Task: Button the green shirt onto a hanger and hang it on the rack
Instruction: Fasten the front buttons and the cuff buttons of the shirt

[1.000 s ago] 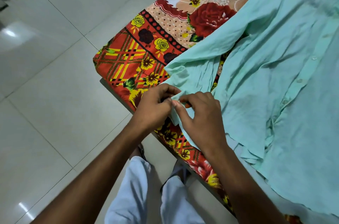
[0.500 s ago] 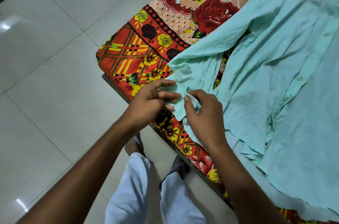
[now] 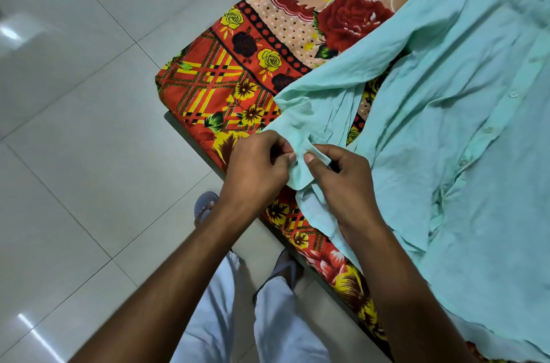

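Green shirt [image 3: 446, 130] lies front-up on the floral bedsheet [image 3: 238, 71], body spread to my right, one sleeve running down toward the near-left corner of the bed. The sleeve cuff [image 3: 300, 136] sits right at that corner, partly over the edge. My left hand [image 3: 253, 169] pinches one flap of the cuff between thumb and forefinger; my right hand [image 3: 339, 181] pinches the opposite flap the same way, other fingers curled under the fabric. Thumbs nearly meet over the cloth. I read this as doing up the cuff button; the button and hole themselves are hidden under my fingers, so I can't confirm engagement. To do it well: keep both flaps taut and flat, overlap them squarely, hold the hole side steady with one thumb, tip the button edge-first through, then pull the flaps apart lightly to seat it. The fabric is thin and wrinkled, so bunching at the hole is the main risk; smooth it before pushing. Keep the cuff supported on the bed, not dangling over the edge above the tiled floor [image 3: 74, 124]. The front placket [image 3: 488, 130] shows small buttons in a line and looks mostly closed, puckered lower down; worth a check. No hanger or rack in view, so the hanging steps are all ahead.
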`<state>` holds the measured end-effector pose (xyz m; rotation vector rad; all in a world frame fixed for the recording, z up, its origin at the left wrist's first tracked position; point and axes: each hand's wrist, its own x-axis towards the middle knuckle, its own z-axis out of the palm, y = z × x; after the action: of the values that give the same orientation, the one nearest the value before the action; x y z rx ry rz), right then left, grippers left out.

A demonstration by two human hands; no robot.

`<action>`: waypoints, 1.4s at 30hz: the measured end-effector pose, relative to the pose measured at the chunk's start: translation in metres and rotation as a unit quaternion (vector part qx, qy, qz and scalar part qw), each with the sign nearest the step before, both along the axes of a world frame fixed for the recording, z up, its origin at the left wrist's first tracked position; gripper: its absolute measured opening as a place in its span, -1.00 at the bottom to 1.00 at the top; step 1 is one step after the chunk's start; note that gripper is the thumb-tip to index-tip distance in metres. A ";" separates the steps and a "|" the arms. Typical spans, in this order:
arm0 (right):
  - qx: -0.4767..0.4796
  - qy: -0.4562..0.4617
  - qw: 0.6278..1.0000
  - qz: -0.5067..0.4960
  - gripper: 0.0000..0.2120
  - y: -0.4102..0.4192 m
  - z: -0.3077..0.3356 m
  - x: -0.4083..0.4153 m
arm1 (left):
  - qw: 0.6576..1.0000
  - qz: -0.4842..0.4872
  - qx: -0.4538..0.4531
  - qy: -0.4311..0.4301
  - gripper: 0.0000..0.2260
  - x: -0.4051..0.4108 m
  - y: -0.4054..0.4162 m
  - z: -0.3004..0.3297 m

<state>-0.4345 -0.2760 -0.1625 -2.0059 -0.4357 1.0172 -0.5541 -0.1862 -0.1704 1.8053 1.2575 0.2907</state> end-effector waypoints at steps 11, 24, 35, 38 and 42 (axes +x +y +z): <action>0.031 -0.037 0.999 -0.011 -0.89 -0.002 0.003 -0.005 | 0.995 0.074 -0.028 -0.062 -0.94 0.003 -0.016 -0.003; 0.033 0.099 0.994 0.038 -0.75 -0.006 0.009 0.008 | 0.992 0.096 0.013 -0.081 -0.94 0.003 -0.024 -0.006; 0.023 0.027 0.993 0.108 -0.83 -0.005 0.002 0.021 | 0.987 0.099 -0.065 -0.106 -0.91 -0.001 -0.026 -0.009; 0.030 -0.017 0.994 0.106 -0.88 -0.002 0.001 0.015 | 0.979 0.103 -0.108 -0.140 -0.78 -0.005 -0.025 -0.006; 0.029 -0.051 0.994 0.095 -0.87 -0.002 -0.001 0.015 | 0.975 0.100 -0.143 -0.137 -0.84 -0.004 -0.025 -0.005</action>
<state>-0.4199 -0.2784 -0.1640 -1.9984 -0.7136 1.0075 -0.5580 -0.2113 -0.1758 1.3467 1.2166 0.4324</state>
